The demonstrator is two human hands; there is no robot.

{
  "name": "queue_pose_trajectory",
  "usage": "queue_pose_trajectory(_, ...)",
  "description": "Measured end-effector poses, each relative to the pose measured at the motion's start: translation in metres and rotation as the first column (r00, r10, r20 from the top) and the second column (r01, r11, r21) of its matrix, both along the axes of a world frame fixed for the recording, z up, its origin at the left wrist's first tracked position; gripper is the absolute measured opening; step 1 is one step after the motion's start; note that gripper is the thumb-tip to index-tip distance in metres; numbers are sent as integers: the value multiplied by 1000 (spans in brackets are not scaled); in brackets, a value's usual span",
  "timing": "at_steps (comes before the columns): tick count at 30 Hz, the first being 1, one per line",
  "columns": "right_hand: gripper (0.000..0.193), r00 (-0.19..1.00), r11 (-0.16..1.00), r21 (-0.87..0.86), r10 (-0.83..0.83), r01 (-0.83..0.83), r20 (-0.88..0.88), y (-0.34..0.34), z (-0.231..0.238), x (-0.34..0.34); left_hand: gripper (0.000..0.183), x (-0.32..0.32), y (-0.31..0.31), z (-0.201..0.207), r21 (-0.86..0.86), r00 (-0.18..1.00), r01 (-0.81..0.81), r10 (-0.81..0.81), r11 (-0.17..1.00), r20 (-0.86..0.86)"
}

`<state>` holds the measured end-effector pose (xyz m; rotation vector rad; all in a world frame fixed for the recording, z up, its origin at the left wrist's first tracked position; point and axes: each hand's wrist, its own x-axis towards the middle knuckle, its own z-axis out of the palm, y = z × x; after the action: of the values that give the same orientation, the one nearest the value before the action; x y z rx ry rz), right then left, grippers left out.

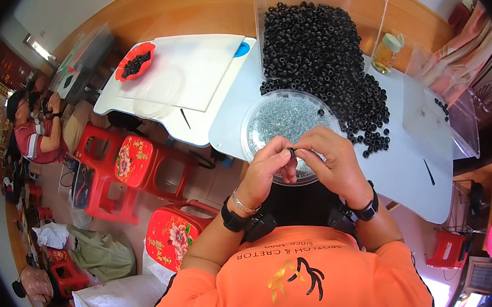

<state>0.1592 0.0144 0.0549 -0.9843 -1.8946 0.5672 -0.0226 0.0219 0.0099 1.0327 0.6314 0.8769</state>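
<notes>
Both my hands meet over the near edge of a round clear tray (248, 131) holding many small, clear, glassy pieces. My left hand (265, 164) is closed, pinching a small black ring-shaped part (292, 152) between thumb and fingers. Close against that part, the fingertips of my right hand (334, 160) are pressed together; whatever they hold is too small to make out. One loose black part (321, 112) lies at the right side of the tray. Beyond and to the right spreads a large heap of similar black parts (312, 40), spilling from a clear bin (383, 13) onto the table.
A red bowl (151, 47) of black parts and a clear lid (149, 106) sit on the white table at left. A lidded jar (387, 51) stands right of the heap. Red stools (171, 234) stand at left. Another person (40, 135) sits at far left.
</notes>
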Motion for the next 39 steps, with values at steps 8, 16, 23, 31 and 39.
queue_pose_trajectory(8, 16, 993, 995, 14, -96, 97, -63, -13, -7, -7, 28, 13, -7, -1, -65, 997, -5, 10, 998, 74)
queue_pose_trajectory(16, 29, 984, 972, 153, -178, 178, -15, -17, -13, -13, 23, 24, -5, -4, -95, 972, -17, 39, 995, 231)
queue_pose_trajectory(23, 29, 986, 981, 135, -152, 142, 68, -15, -15, -7, 26, 18, -8, -7, -104, 986, -19, 36, 994, 161)
queue_pose_trajectory(31, 28, 990, 985, 100, -139, 139, -7, -19, -17, -5, 30, 15, -14, -3, -118, 984, 7, 15, 993, 178)
queue_pose_trajectory(39, 27, 992, 989, 85, -120, 123, -33, -20, -19, -5, 31, 12, -18, 0, -131, 989, 31, -11, 991, 149)
